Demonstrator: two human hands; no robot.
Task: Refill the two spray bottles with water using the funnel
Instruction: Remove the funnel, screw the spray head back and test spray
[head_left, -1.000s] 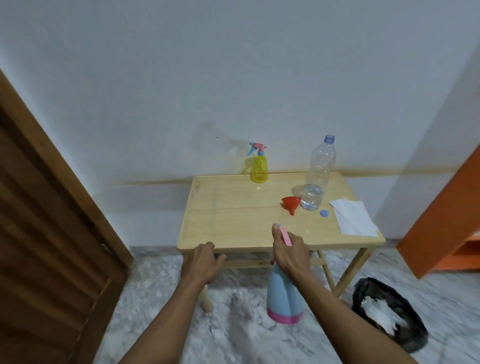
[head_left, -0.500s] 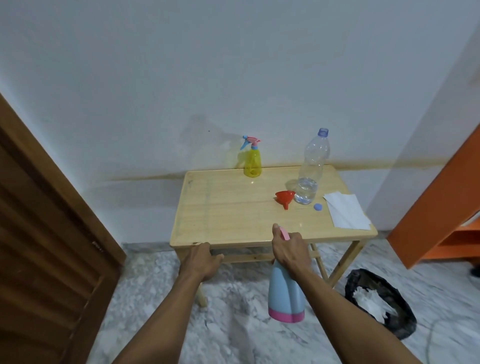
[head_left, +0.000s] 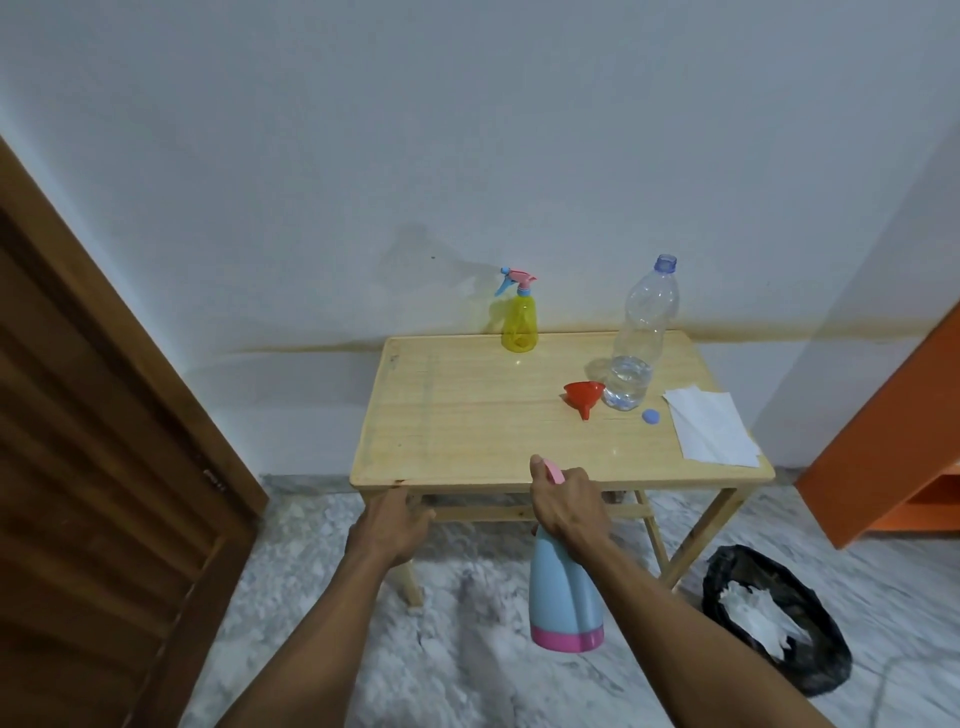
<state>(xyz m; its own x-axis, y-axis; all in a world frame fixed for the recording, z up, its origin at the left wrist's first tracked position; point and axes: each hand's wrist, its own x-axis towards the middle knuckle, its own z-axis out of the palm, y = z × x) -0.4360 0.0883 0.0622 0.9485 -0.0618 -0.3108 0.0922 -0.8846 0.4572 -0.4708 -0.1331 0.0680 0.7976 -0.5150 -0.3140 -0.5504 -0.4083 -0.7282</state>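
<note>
My right hand (head_left: 566, 504) grips the pink spray head of a light blue spray bottle (head_left: 563, 597) with a pink base, held in the air just in front of the wooden table (head_left: 467, 415). My left hand (head_left: 389, 530) hangs loosely curled below the table's front edge and holds nothing. A yellow spray bottle (head_left: 518, 322) stands at the table's back edge. On its side lies a red funnel (head_left: 584, 395), beside an uncapped clear water bottle (head_left: 639, 338) with a little water in it. The blue cap (head_left: 650, 415) lies next to it.
White paper tissue (head_left: 709, 426) lies on the table's right end. A black bin bag (head_left: 779, 623) with white waste sits on the marble floor at the right. A brown door (head_left: 104, 467) stands at the left, orange furniture (head_left: 893, 441) at the right.
The view has shifted slightly; both hands stay in front of the table, the right still holding the blue bottle at about the same place.
</note>
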